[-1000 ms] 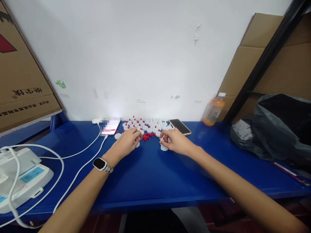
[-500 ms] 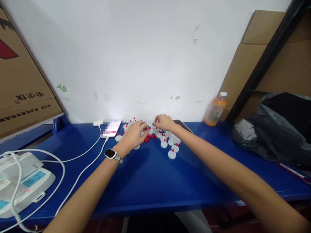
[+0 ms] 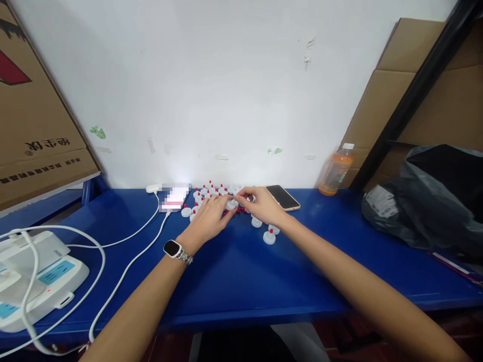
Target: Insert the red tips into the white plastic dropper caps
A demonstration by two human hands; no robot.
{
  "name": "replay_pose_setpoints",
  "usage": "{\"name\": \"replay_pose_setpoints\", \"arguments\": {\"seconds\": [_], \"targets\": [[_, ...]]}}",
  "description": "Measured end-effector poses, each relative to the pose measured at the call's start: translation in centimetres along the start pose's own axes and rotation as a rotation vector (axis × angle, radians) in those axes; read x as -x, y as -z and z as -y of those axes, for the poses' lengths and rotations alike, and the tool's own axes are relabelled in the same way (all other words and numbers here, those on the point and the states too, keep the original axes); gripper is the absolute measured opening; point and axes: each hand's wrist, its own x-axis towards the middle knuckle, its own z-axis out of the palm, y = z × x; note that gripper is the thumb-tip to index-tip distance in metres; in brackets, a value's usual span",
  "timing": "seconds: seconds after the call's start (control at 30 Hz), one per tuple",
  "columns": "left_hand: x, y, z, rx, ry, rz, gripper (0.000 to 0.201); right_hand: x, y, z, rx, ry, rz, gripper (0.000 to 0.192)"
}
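Observation:
My left hand (image 3: 211, 216), with a watch on its wrist, grips a round white plastic cap (image 3: 231, 204) between thumb and fingers. The thumb and forefinger of my right hand (image 3: 260, 203) are pinched together at the top of this cap; what they hold is too small to make out. Under and between my hands lies a pile of small red tips (image 3: 241, 210), partly hidden. White caps with red tips (image 3: 186, 211) stand to the left and behind my left hand. More of them, such as a red-tipped white cap (image 3: 269, 236), stand by my right wrist.
A dark-screened phone (image 3: 283, 196) lies behind my right hand, and a lit phone (image 3: 175, 197) with a cable lies at the left. A power strip (image 3: 56, 281) with looping white cables fills the left front. An orange drink bottle (image 3: 335, 171) and a black plastic bag (image 3: 392, 211) are at the right.
My right hand has come from the caps at the back toward my left hand and now meets it at the white cap. The dark phone shows more fully.

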Motion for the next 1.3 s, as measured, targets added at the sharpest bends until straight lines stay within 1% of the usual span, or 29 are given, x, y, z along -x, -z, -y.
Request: {"name": "replay_pose_setpoints", "arguments": {"seconds": [0.03,0.1,0.2,0.3,0.37,0.43,0.5,0.53,0.57,0.63,0.7,0.73,0.8,0.9,0.97,1.17,1.3], "targets": [[0.1,-0.1,0.0,-0.006,-0.003,0.019,0.033,0.3,-0.1,-0.3,0.025,-0.009,-0.007,0.025],[0.3,-0.1,-0.1,-0.016,-0.007,0.022,0.032,0.5,-0.2,-1.2,0.154,-0.021,0.019,0.021],[0.6,0.1,-0.1,-0.028,-0.015,0.014,0.029,-0.1,-0.7,-2.7,0.450,0.020,0.146,0.014],[0.8,0.2,-0.3,-0.034,-0.036,0.024,0.026,-1.0,-1.6,-3.2,0.669,0.090,0.241,0.016],[0.8,0.2,-0.3,-0.037,-0.039,0.033,0.024,-1.5,-2.1,-3.1,0.737,0.122,0.292,0.015],[0.9,0.2,-0.4,-0.037,-0.036,0.045,0.023,-1.7,-2.3,-2.9,0.739,0.128,0.311,0.012],[0.9,0.1,-0.5,-0.027,-0.040,0.049,0.023,-1.5,-2.0,-2.6,0.656,0.099,0.267,0.010],[0.9,0.1,-0.5,-0.019,-0.043,0.049,0.024,-1.3,-1.7,-2.5,0.567,0.072,0.225,0.009],[0.9,0.1,-0.6,-0.011,-0.047,0.048,0.024,-1.1,-1.4,-2.5,0.445,0.041,0.176,0.007],[0.8,0.0,-0.7,0.004,-0.050,0.047,0.026,-0.3,-0.7,-2.5,0.125,-0.033,0.099,0.004],[0.8,0.0,-0.9,0.018,-0.050,0.047,0.027,0.4,-0.3,-2.7,-0.194,-0.108,0.072,0.009],[0.8,0.0,-1.0,0.024,-0.050,0.049,0.028,0.8,-0.2,-2.8,-0.310,-0.139,0.065,0.013],[0.9,0.0,-1.1,0.031,-0.053,0.059,0.028,1.3,-0.3,-2.9,-0.443,-0.177,0.045,0.020],[1.0,-0.1,-1.3,0.029,-0.058,0.067,0.027,1.7,-0.5,-2.9,-0.502,-0.187,-0.007,0.027],[1.0,-0.2,-1.4,0.031,-0.068,0.070,0.027,1.7,-0.6,-2.6,-0.517,-0.191,-0.012,0.031],[1.1,-0.3,-1.4,0.015,-0.104,0.078,0.028,2.0,-0.6,-2.0,-0.531,-0.181,0.048,0.034],[1.2,0.0,-1.7,-0.007,-0.106,0.092,0.022,2.1,-0.5,-2.0,-0.501,-0.156,0.093,0.035]]}}
